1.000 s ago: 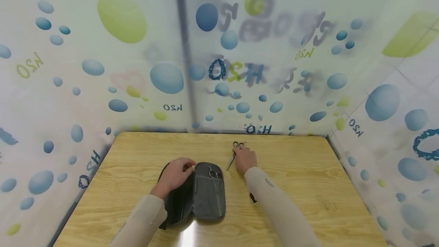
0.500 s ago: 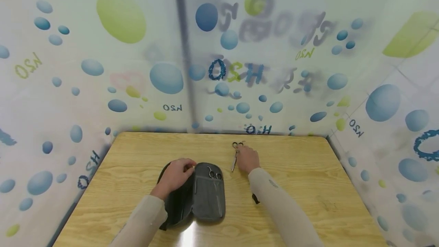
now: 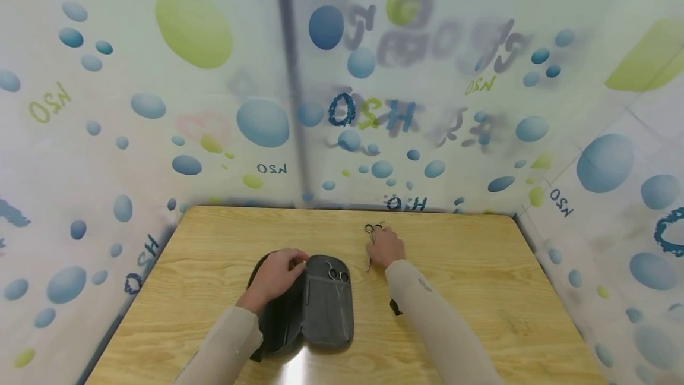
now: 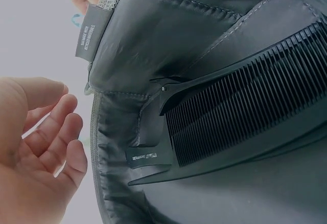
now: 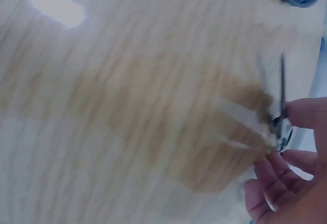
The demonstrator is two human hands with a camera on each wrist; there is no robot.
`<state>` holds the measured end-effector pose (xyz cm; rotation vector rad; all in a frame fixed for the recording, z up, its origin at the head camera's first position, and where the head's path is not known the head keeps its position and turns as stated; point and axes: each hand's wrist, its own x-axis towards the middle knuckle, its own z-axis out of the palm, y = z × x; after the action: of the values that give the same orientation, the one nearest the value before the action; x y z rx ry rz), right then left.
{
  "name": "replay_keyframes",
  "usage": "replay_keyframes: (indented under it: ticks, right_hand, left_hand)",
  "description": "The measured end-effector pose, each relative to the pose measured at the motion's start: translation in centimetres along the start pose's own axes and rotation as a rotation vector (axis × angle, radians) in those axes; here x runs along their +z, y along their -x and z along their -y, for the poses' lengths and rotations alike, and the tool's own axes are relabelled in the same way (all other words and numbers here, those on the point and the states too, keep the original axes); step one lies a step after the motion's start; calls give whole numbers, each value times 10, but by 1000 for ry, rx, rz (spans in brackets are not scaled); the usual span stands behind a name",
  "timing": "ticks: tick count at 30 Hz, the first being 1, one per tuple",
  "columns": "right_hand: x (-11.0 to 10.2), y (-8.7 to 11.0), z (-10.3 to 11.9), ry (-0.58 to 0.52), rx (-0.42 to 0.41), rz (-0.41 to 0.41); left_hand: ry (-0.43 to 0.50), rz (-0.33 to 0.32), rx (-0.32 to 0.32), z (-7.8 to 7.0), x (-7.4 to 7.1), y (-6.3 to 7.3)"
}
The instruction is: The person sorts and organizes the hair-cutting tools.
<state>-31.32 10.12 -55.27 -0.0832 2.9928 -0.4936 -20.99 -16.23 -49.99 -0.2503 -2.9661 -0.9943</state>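
A grey zip case (image 3: 328,316) lies spread on the table, its left flap raised. My left hand (image 3: 278,273) is at that flap's upper edge. In the left wrist view its fingers (image 4: 69,132) curl loosely beside the zip edge with nothing between them. Inside the flap sits a black comb (image 4: 245,101), partly over another dark piece. Right of the case, my right hand (image 3: 387,248) pinches scissors (image 5: 282,88) between thumb and fingers. Their finger rings point away from me and the blades toward me. Whether they touch the table I cannot tell.
A second pair of scissors (image 3: 332,274) pokes its rings out of the case's right-hand pocket. Wood-grain table (image 3: 459,290) extends on both sides. A patterned curtain wall (image 3: 342,76) closes off the back and sides.
The scissors have turned, so their blade tips have swung to the right and point more straight toward me. My right hand has shifted slightly right. The left hand stays at the flap.
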Motion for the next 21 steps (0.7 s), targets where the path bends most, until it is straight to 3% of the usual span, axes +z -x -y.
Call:
replay_keyframes:
  ticks: [11, 21]
  right_hand:
    - [-4, 0, 0, -33, 14, 136]
    - [-3, 11, 3, 49, -82, 36]
  left_hand:
    - [16, 8, 2, -2, 2, 3]
    - [16, 18, 8, -1, 1, 3]
